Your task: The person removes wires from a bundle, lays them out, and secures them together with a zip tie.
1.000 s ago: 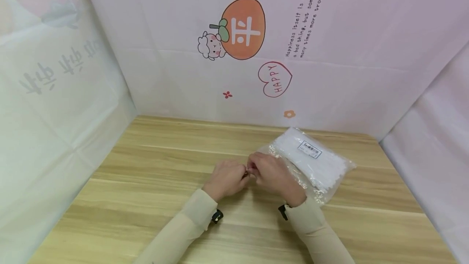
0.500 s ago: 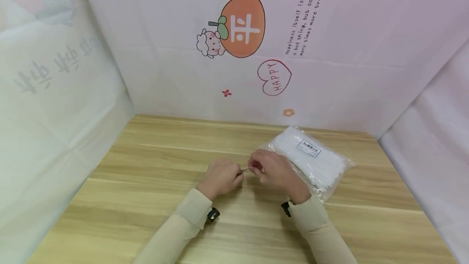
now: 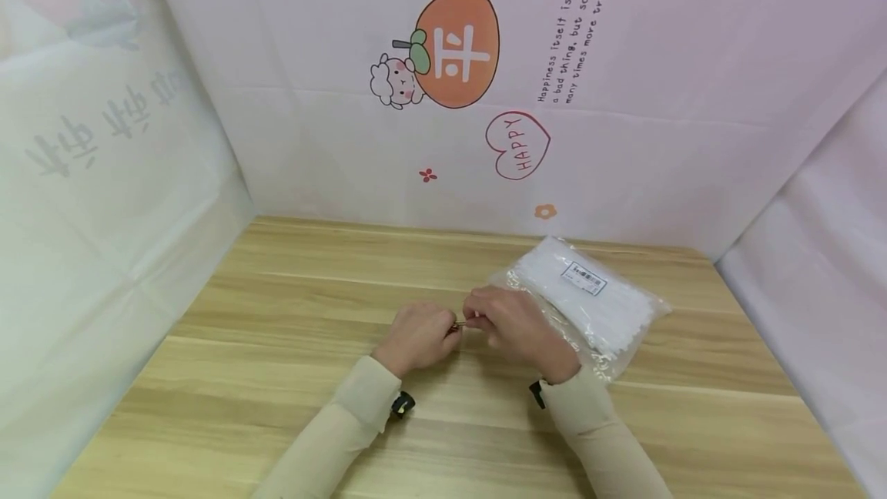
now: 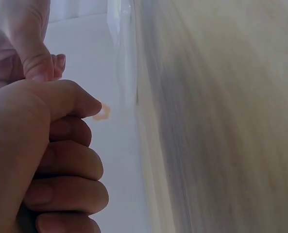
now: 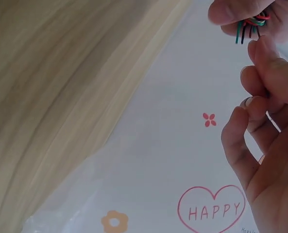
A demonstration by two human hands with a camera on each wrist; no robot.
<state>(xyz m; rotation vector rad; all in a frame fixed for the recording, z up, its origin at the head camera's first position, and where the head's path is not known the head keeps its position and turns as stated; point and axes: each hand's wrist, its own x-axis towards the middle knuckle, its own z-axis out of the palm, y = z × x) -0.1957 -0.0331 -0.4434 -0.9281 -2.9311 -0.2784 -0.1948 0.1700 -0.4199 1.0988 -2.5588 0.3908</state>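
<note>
My left hand (image 3: 417, 336) grips a small bundle of thin wires (image 5: 254, 21), with red, green and black strands visible in the right wrist view. Their ends poke out past the left thumb and finger. Close by on the right, my right hand (image 3: 511, 326) pinches at the wire ends with thumb and forefinger, while its other fingers curl loosely. Which strand lies between the right fingertips is too small to tell. In the left wrist view, the left fingers (image 4: 68, 160) are curled into the palm and the wires are hidden.
A clear plastic bag (image 3: 589, 299) of white strips, with a printed label, lies just beyond the right hand. The wood-grain table (image 3: 277, 314) meets a printed cloth backdrop (image 3: 333, 160) at the back. Cloth also hangs on both sides.
Both hands first met closely; half a second ago they had drawn apart, with wire ends showing between them. Now the right hand has come back left to the wire ends.
</note>
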